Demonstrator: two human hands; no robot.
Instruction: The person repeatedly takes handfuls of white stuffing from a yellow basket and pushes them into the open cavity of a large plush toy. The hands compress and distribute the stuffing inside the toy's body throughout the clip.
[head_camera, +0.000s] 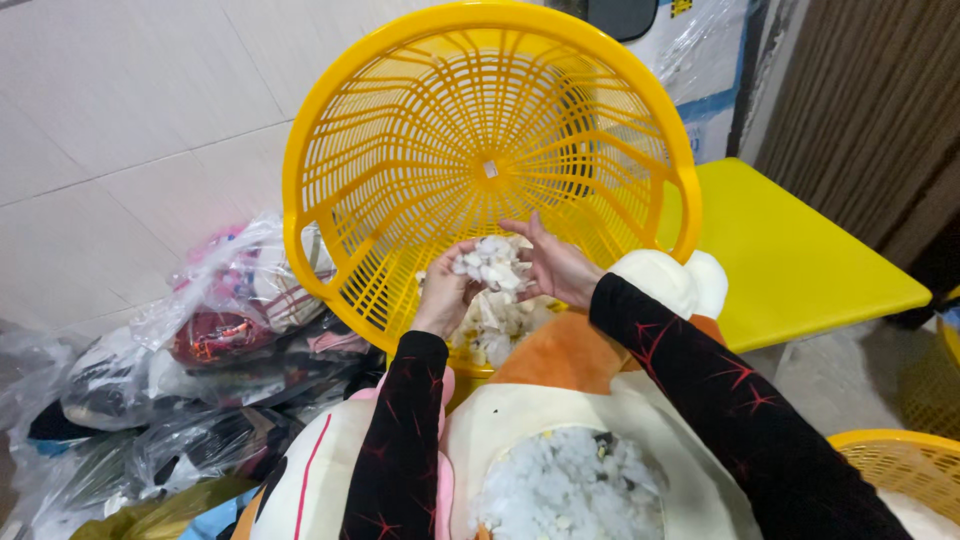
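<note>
A large round yellow slatted basket (400, 150) is tipped toward me, its open side facing the camera. My left hand (445, 290) and my right hand (556, 265) are inside its lower part, cupped together around a clump of white stuffing bits (490, 266). More white bits (500, 325) lie at the basket's bottom rim. Both arms wear black sleeves with red marks. Below, a plush toy's opening (570, 485) is filled with white stuffing.
Clear plastic bags of plush items (210, 340) pile up at the left against a white tiled wall. A yellow flat surface (800, 255) lies at the right. Another yellow basket's rim (900, 460) shows at the lower right.
</note>
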